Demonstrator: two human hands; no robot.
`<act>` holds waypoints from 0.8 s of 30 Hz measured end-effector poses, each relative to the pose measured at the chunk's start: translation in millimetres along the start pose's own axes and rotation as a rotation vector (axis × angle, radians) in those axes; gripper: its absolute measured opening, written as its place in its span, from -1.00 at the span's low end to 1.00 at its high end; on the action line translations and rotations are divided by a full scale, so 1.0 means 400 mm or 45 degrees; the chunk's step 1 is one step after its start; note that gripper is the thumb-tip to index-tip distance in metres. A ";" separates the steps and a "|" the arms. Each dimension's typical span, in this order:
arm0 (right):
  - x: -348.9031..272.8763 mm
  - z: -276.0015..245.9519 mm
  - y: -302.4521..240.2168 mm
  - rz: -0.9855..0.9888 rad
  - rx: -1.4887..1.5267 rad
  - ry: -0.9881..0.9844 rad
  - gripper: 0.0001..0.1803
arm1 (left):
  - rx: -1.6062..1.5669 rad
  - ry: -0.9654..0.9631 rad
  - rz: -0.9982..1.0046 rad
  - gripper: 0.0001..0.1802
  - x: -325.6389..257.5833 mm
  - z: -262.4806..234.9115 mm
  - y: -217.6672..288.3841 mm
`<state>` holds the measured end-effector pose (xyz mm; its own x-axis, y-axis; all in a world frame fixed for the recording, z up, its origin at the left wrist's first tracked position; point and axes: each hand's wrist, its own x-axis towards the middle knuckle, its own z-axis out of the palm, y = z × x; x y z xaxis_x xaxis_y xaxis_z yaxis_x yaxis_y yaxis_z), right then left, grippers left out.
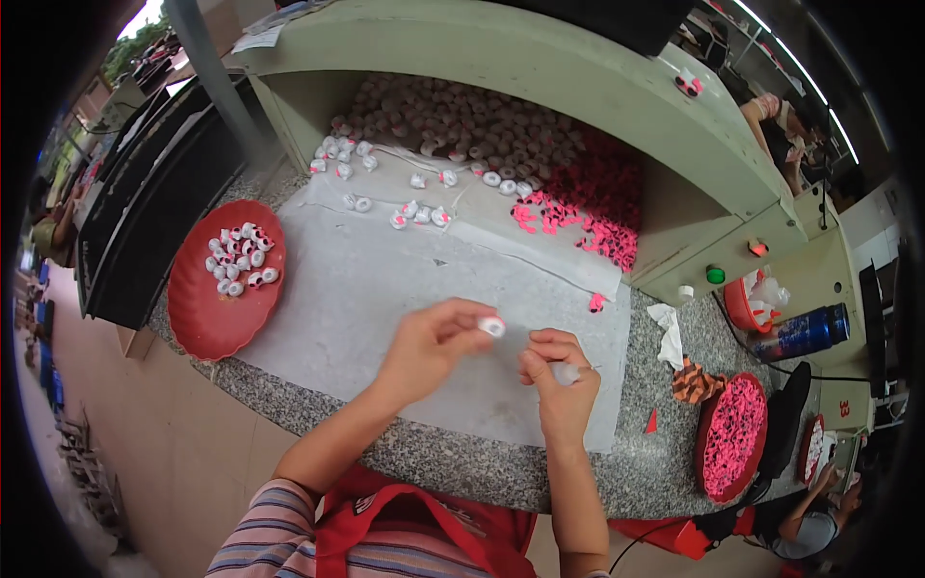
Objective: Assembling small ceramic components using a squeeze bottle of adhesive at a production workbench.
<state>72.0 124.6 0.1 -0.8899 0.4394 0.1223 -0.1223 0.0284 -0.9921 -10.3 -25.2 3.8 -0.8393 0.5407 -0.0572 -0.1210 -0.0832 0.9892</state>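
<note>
1. My left hand (429, 342) is pinching a small white ring-shaped piece (492, 327) between thumb and fingertips, held up just above the pale sheet (385, 289) that covers the table (462, 462).
2. My right hand (559, 380) is curled closed just beside the left, nipping a small pale bit (567, 372); what that bit is I cannot tell, since the fingers hide most of it.
3. The white piece looks light and stiff, like moulded plastic, and probably smooth enough to slip. I judge a grip across its outer rim, as I have it now, suits it best, with only gentle pressure.
4. Beyond my hands, further up the sheet, lie scattered white pieces (419, 214) with pink spots, and past them a heap of pale rolls (462, 120) under the green shelf (578, 87).
5. Beyond and to the right of my right hand is a spill of pink pieces (597, 207).
6. Well to the left of my left hand a red plate (207, 313) holds finished-looking white pieces.
7. To the right of my right hand, near the table edge, stands a red dish (734, 435) of pink bits.
</note>
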 end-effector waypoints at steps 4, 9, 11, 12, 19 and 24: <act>0.019 -0.027 -0.009 0.098 0.098 0.222 -0.91 | 0.858 0.823 0.335 -0.67 -0.015 -0.271 0.064; 0.023 -0.059 -0.024 0.092 0.010 0.210 -0.88 | 1.677 1.136 0.747 -0.62 0.067 -0.309 0.094; 0.024 -0.065 0.002 0.150 -0.050 0.144 -0.83 | 1.436 0.810 0.591 -0.64 0.151 -0.231 0.053; 0.021 -0.078 0.052 0.040 -0.176 0.205 -0.77 | 1.453 0.635 0.544 -0.65 0.197 -0.199 0.025; 0.036 -0.040 0.050 -0.092 -0.287 0.194 -0.73 | 1.692 0.577 0.345 -0.67 0.289 -0.318 -0.112; 0.001 -0.059 0.021 -0.034 -0.293 0.142 -0.75 | 1.170 0.393 0.458 -0.66 0.431 -0.433 -0.181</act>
<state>80.8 146.3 -9.0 -0.8322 0.5317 0.1572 -0.0307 0.2390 -0.9705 -237.9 -71.0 -101.1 -0.8610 0.3609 0.3583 0.5064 0.5441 0.6690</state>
